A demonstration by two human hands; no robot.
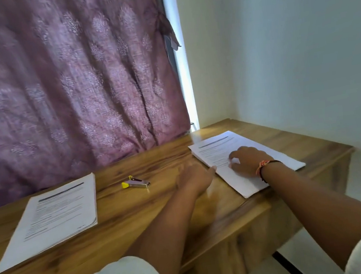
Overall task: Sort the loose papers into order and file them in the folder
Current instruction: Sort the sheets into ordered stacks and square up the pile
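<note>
At the far left a stack of printed papers point(53, 216) lies flat on the wooden table point(126, 225), squared up and untouched, with a purple curtain point(66, 82) hanging behind it. Near the middle of the table, well apart from both stacks, sits a small yellow-and-silver stapler point(136, 183).

Next comes the left hand point(195, 178). It is blurred, with one fingertip reaching the left edge of the second stack of papers point(217, 146). Whether it is pinching a sheet or only touching the edge I cannot tell.

The right hand point(248, 160), a thread bracelet point(266, 165) on its wrist, rests on top of that second stack. Its fingers are bent, the tips press down on the top page, and nothing is gripped. This stack lies at an angle near the table's right end, beside the pale wall point(301, 53).

The step in hand looks like the sorting itself. The right hand steadies the pile while the left goes for its edge, probably to lift or square the sheets. The task seems to be at an early or middle stage, since two separate stacks are out and nothing is filed (no folder shows anywhere in view).

The next move calls for a clean pinch on the top sheet alone, with the right hand easing its weight so the page can slide free. After that the folder has to be found.
</note>
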